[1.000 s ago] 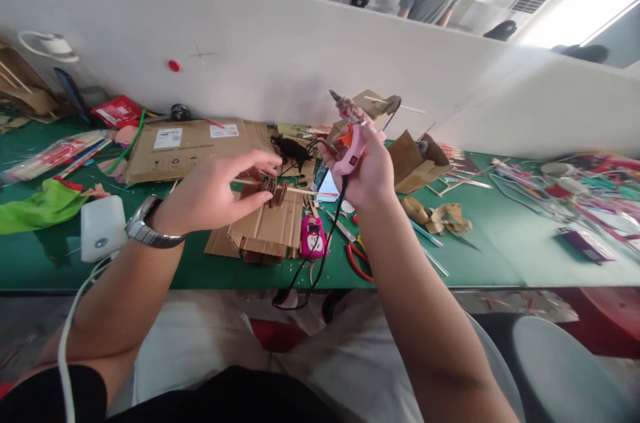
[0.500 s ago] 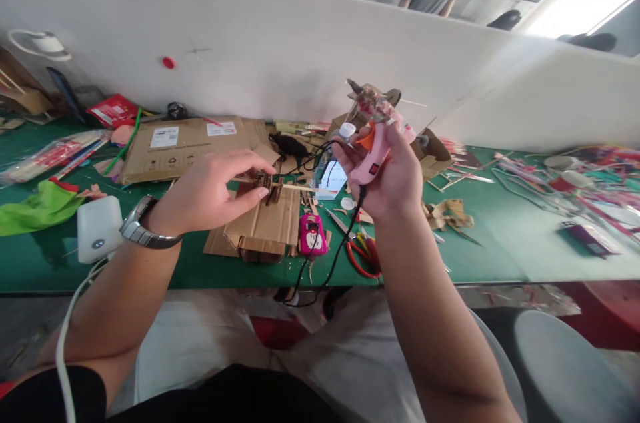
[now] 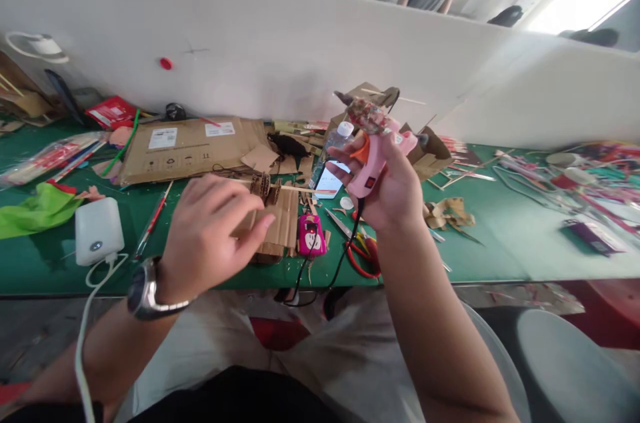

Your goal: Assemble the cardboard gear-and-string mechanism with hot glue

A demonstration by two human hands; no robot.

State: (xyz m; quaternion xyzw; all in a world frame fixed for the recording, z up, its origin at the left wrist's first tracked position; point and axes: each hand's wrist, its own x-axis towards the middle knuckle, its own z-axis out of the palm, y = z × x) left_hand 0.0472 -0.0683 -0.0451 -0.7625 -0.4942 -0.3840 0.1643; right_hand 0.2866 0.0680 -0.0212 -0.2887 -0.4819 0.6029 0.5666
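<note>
My right hand [image 3: 395, 190] grips a pink glue gun [image 3: 373, 160] with an orange trigger, its dark nozzle pointing up and left. A black cord hangs from the handle. Over the left part of a small cardboard box [image 3: 283, 226] hovers my left hand [image 3: 213, 230], fingers loosely apart and holding nothing. Just beyond its fingertips, corrugated cardboard discs [image 3: 267, 188] sit on a thin wooden stick [image 3: 300, 189] that lies across the box top. The box's left side is hidden behind my hand. Right of the box lies a pink device [image 3: 311, 234] with a black cord.
Red-handled scissors [image 3: 363, 263] lie near the table's front edge. A lit phone [image 3: 330, 181] and a clear bottle [image 3: 340, 136] are behind them. At left are a white power bank [image 3: 99, 233] with a cable and a flat carton [image 3: 185, 150]. A white partition [image 3: 300, 43] backs the table.
My left hand has let go of the cardboard discs and drawn back toward me and to the left. The glue gun has tilted left and lowered slightly in my right hand.
</note>
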